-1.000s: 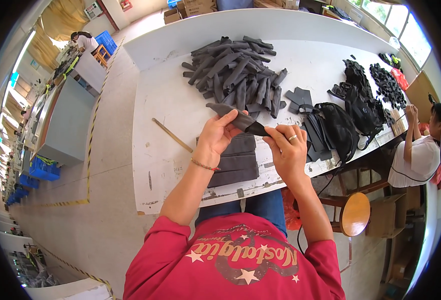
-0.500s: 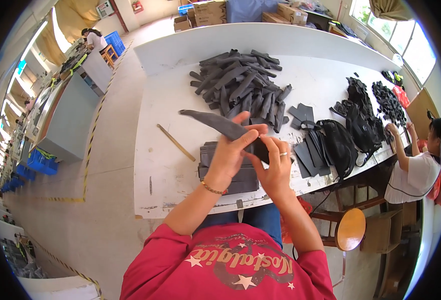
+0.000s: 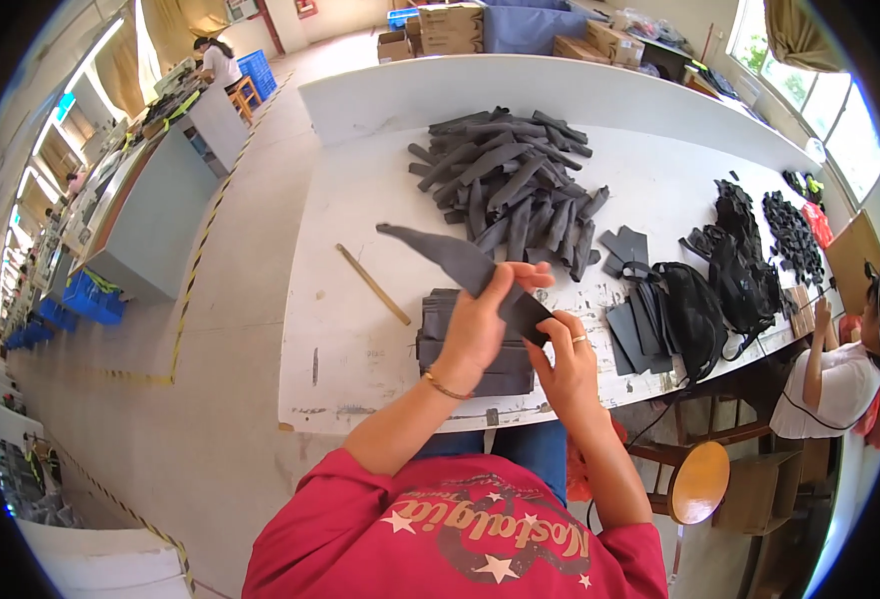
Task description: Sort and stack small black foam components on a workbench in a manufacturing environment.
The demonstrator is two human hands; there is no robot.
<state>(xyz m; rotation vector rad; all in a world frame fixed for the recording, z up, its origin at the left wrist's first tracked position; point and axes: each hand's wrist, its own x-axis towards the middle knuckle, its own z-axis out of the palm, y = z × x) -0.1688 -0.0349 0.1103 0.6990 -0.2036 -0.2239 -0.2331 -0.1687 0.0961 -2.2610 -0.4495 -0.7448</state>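
Observation:
A long dark grey strip of fabric (image 3: 445, 253), folded like a sleeve, is held slanting above the near part of the table. My left hand (image 3: 477, 324) is closed round its middle, thumb on top, while the narrow end points away to the far left. At the strip's lower right end, my right hand (image 3: 567, 364) pinches the dark edge between thumb and fingers. Directly below my hands lies a stack of flat dark grey fabric pieces (image 3: 440, 344), partly hidden by my left hand. Beyond them is a heap of rolled or folded grey strips (image 3: 505, 175).
The white table (image 3: 345, 364) has a raised back panel (image 3: 560, 85). A thin wooden stick (image 3: 372, 285) lies left. To the right are flat dark pieces (image 3: 634, 324), a black mesh bag (image 3: 694, 319) and black fabric heaps (image 3: 739, 240). A co-worker (image 3: 829, 384) sits far right, near a stool (image 3: 699, 482).
My right hand has shifted slightly down and away from my left hand, and more of the strip's dark end shows between them. The whole view has shifted a little.

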